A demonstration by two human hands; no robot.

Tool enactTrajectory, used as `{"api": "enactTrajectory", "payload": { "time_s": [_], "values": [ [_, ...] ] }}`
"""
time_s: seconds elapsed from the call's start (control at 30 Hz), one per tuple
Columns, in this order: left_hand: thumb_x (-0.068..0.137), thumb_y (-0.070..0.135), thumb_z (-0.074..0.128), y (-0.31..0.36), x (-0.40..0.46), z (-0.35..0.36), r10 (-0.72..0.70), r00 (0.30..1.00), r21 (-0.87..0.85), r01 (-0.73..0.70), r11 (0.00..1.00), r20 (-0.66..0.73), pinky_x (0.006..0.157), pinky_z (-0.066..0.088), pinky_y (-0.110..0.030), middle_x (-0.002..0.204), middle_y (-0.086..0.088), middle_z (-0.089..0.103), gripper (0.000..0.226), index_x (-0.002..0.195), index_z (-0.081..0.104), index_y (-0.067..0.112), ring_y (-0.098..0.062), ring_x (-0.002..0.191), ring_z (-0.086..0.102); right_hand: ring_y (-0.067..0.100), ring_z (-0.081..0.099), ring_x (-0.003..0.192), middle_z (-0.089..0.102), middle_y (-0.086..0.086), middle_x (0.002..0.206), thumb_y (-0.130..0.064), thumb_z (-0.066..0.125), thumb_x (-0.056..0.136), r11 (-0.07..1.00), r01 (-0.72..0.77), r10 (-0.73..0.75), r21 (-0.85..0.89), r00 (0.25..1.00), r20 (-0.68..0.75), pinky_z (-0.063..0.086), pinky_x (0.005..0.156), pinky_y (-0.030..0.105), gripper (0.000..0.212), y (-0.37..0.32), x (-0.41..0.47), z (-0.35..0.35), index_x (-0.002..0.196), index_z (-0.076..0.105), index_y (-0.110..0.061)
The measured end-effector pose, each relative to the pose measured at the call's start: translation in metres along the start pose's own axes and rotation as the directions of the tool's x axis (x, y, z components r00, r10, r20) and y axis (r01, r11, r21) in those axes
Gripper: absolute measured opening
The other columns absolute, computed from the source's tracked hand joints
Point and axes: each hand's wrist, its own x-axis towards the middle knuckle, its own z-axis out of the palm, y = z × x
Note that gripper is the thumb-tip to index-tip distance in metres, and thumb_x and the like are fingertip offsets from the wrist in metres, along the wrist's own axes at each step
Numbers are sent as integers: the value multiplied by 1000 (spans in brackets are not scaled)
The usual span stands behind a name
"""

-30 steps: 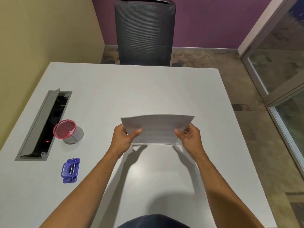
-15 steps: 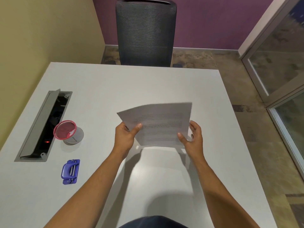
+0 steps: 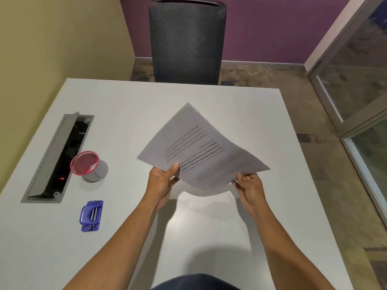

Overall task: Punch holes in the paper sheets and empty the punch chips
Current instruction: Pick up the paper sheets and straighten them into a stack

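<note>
I hold the printed paper sheets (image 3: 199,147) in the air above the middle of the white table (image 3: 240,105), turned so one corner points away from me. My left hand (image 3: 162,183) pinches their near left edge with the thumb on top. My right hand (image 3: 249,185) grips the near right corner from below. A blue hole punch (image 3: 91,215) lies flat on the table at the near left, well apart from both hands.
A red mesh cup (image 3: 84,163) stands on a round grey cap left of the sheets. An open cable tray (image 3: 60,158) is set into the table's left side. A dark mesh chair (image 3: 187,40) stands beyond the far edge. Glass panels line the right.
The sheets went from nearly upright to tilted flat and rotated, one corner now pointing away. My right hand shifted to the near right corner. The punch and cup stayed put.
</note>
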Motion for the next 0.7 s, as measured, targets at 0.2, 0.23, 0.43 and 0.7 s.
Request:
{"api": "enactTrajectory", "payload": {
  "time_s": [0.2,0.23,0.43,0.7],
  "values": [
    [70,6,79,13,7,-40,44,998,50,-42,998,-39,81,58,-36,96,-4,75,36,103,71,18,-18,85,70,10,71,93,77,-6,99,7,60,90,973,93,-99,-210,995,-18,55,77,17,30,-12,9,-14,112,67,-12],
    [68,6,81,17,9,-46,54,997,94,-50,994,-49,77,58,-34,94,-4,76,35,99,71,20,-18,81,70,10,71,92,77,-4,100,7,61,90,967,106,-114,-233,993,-24,54,77,17,30,-13,11,-16,114,66,-10],
    [70,6,83,32,22,-62,100,993,466,-114,877,55,75,58,-26,93,5,77,31,89,75,29,-12,85,72,7,63,74,68,-5,81,27,53,75,901,189,-211,-390,977,-14,50,68,23,39,-22,21,-15,87,63,-10],
    [78,6,77,21,23,-52,221,975,561,-195,805,22,75,51,-28,85,10,72,24,79,71,29,-11,82,65,3,63,76,64,0,83,22,55,82,867,222,-232,-446,972,32,52,72,18,39,-15,24,-10,86,61,-17]
  ]
}}
